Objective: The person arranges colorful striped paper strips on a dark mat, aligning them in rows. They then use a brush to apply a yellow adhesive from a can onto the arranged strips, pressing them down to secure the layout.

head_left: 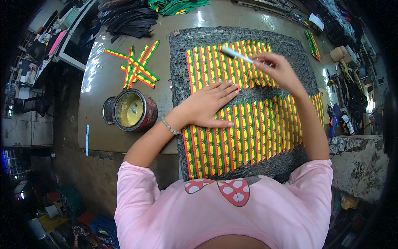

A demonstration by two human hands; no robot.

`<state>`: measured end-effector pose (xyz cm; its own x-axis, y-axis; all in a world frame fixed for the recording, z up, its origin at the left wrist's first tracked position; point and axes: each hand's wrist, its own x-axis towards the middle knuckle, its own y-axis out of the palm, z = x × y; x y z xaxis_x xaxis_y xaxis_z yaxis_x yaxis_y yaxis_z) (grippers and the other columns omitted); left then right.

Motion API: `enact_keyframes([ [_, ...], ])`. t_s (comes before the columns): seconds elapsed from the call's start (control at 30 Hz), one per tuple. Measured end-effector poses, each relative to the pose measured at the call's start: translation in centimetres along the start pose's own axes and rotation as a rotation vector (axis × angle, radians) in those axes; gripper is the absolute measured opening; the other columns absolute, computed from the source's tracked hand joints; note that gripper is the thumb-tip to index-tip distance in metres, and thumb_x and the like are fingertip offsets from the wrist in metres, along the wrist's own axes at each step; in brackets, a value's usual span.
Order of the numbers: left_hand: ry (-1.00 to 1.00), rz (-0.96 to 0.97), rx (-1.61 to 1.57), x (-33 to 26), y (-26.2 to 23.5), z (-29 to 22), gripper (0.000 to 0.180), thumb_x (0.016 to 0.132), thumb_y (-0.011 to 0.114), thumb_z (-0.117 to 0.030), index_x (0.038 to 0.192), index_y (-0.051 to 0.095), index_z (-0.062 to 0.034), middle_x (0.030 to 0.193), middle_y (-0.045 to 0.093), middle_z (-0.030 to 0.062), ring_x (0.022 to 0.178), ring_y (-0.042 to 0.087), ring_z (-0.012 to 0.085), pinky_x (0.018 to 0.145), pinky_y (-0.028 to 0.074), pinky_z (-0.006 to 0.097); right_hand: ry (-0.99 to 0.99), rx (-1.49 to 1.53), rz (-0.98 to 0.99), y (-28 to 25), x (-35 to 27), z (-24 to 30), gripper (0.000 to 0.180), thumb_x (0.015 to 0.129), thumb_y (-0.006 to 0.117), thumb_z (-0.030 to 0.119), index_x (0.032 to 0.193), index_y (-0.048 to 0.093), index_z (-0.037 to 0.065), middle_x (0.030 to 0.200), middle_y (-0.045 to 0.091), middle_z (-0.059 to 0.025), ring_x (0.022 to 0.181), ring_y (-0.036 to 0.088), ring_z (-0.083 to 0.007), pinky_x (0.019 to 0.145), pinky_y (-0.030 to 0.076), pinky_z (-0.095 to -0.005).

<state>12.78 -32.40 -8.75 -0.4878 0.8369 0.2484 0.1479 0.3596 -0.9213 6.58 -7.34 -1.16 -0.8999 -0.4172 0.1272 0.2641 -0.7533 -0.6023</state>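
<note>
My left hand [208, 103] lies flat, fingers spread, across the strips and the bare band of board between two rows. In my right hand [278, 70] is a brush [239, 55] with a pale handle; its dark, slightly blurred head is over the upper row. Both the upper row of strips [202, 66] and the lower row of strips [244, 137] are striped red, yellow and green with dark leaf shapes. They lie side by side on a rough, dark grey board [179, 54]. Left of my left forearm stands an open tin [151, 113] holding a yellowish substance.
A round lid [108, 111] rests against the tin. Several loose strips [132, 68] lie crossed on the brown table [97, 89]. Black pieces [128, 20] and green pieces [182, 6] are piled at the back. More coloured strips [312, 45] lie right of the board.
</note>
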Motion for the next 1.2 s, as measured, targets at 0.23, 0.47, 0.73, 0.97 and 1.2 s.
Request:
enact_keyframes([
  [0.23,0.000,0.008,-0.020,0.3,1.0,-0.7,0.091,0.087,0.043,-0.067,0.140,0.035,0.0067,0.150,0.030,0.0227,0.141,0.026,0.0338,0.117,0.019,0.041,-0.060,-0.552,-0.058,4.9,0.9,-3.7,0.019,0.087,0.063,0.013,0.104,0.071,0.010,0.091,0.063,-0.0121,0.090,0.060,-0.0296,0.079,0.048,-0.0388],
  [0.47,-0.006,0.000,-0.039,0.2,1.1,-0.4,0.089,0.089,0.042,-0.065,0.140,0.034,0.0069,0.150,0.030,0.0224,0.141,0.026,0.0327,0.117,0.017,0.040,-0.295,-0.605,-0.430,6.1,7.4,-4.6,0.018,0.086,0.062,0.014,0.101,0.072,0.013,0.089,0.063,-0.0118,0.085,0.061,-0.0301,0.075,0.049,-0.0403],
  [0.73,-0.011,-0.013,-0.086,0.1,1.1,-0.3,0.090,0.088,0.045,-0.064,0.142,0.031,0.0060,0.150,0.030,0.0221,0.141,0.026,0.0328,0.117,0.017,0.040,-0.108,-0.529,-0.067,5.4,-0.2,-2.8,0.022,0.084,0.065,0.011,0.105,0.071,0.012,0.094,0.061,-0.0087,0.083,0.062,-0.0276,0.072,0.050,-0.0389],
  [0.97,-0.028,-0.005,-0.081,0.3,0.7,-0.6,0.091,0.087,0.047,-0.065,0.142,0.031,0.0054,0.149,0.032,0.0221,0.141,0.027,0.0333,0.117,0.018,0.040,-0.363,-0.823,-0.476,6.1,8.2,-6.0,0.021,0.081,0.064,0.009,0.100,0.072,0.015,0.096,0.061,-0.0053,0.085,0.060,-0.0261,0.073,0.046,-0.0394],
  [1.2,-0.037,0.021,-0.105,0.2,0.9,-0.4,0.091,0.087,0.049,-0.063,0.144,0.027,0.0050,0.151,0.028,0.0215,0.142,0.025,0.0338,0.117,0.017,0.041,-0.370,-0.948,-0.187,2.3,-0.6,-2.8,0.030,0.076,0.066,0.004,0.104,0.070,0.013,0.097,0.061,-0.0050,0.088,0.060,-0.0250,0.075,0.045,-0.0374],
])
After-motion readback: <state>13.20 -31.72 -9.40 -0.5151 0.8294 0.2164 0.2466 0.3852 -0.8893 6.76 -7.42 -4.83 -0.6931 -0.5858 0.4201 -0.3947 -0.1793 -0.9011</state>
